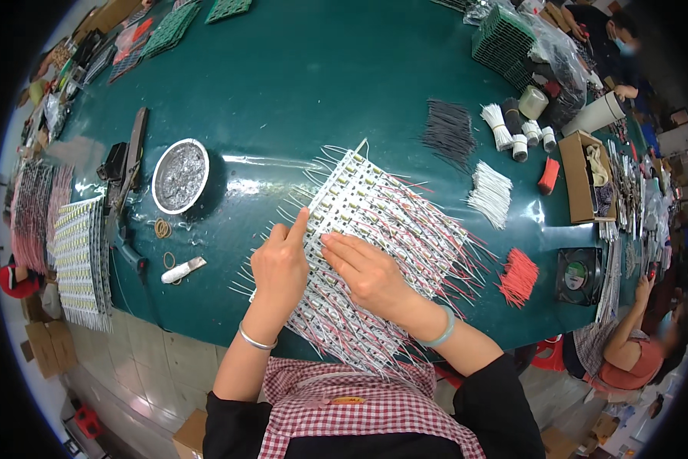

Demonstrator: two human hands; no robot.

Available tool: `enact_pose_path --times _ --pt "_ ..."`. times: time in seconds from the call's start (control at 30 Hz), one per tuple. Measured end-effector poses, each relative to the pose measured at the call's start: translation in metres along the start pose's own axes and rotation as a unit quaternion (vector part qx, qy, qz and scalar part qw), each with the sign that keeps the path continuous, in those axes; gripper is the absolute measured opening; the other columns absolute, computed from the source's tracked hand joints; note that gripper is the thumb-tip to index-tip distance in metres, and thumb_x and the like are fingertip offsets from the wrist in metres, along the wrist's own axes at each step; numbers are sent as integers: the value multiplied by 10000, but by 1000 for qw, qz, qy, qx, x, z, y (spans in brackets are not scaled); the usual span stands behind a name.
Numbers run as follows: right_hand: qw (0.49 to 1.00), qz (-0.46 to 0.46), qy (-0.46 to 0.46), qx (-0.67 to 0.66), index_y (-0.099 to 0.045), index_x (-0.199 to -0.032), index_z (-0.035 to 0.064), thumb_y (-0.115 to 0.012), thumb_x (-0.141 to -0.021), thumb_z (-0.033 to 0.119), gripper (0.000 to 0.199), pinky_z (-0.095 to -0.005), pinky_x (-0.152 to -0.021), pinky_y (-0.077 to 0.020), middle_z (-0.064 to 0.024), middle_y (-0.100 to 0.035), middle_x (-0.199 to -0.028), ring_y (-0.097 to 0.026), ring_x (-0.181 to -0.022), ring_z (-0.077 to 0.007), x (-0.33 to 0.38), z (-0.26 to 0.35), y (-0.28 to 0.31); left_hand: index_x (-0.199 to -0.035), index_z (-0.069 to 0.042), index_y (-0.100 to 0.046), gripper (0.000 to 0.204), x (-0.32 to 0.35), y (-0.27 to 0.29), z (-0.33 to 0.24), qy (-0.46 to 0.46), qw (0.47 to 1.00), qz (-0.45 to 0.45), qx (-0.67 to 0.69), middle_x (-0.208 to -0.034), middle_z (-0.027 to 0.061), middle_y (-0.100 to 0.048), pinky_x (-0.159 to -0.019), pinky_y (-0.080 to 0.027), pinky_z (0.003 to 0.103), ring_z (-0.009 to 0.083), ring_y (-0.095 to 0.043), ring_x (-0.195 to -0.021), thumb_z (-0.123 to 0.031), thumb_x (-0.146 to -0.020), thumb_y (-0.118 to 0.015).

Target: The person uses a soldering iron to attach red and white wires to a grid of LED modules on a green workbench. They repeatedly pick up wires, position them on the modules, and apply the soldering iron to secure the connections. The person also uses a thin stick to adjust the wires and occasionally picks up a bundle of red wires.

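White strips of small modules with red and white wire leads, ganged in a sheet on the green tabletop, are pressed flat by the right hand, fingers together; the left hand points its forefinger at the edge. Loose white wire bundles and red cut wires lie unused beyond, so much wiring appears left.

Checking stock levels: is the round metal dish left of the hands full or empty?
Full, or nearly. The round metal dish holds a crinkled silvery mass reaching almost to its rim; what the material is cannot be told.

dark green table, white panel with red wires, red-checked apron
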State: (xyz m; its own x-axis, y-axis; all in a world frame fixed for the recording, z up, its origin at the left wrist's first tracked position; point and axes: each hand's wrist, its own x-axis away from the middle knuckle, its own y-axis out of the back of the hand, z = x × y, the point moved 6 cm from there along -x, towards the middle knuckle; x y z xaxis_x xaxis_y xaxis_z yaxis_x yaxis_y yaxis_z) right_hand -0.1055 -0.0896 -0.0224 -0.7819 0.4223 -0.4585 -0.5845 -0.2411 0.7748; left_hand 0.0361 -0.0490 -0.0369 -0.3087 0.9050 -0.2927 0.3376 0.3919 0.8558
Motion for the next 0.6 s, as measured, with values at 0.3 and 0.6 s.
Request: enact_pose_path --times 0.3,0.6 --pt "982 8 -118 -146 -678 -1067 -15 -542 -760 -102 347 -405 -928 -529 -168 -661 -1187 -634 -1094 -346 -7 -28 28 -1214 -103 -701 343 -4 -1 11 32 993 19 114 -715 133 -581 -549 -465 398 301 -606 -604 -15 -890 -630" --pt "952 -23 -300 -53 -706 -946 -18 -593 -900 69 151 -451 -814 -513 -212 -661 -981 -646 -914 -383 -61 -152 41 -1230 -114 -694 362 1 6 4 22 997 -6 78 -741 126 -588 -543 -468 401 306 -605 -591 -17 -888 -625"
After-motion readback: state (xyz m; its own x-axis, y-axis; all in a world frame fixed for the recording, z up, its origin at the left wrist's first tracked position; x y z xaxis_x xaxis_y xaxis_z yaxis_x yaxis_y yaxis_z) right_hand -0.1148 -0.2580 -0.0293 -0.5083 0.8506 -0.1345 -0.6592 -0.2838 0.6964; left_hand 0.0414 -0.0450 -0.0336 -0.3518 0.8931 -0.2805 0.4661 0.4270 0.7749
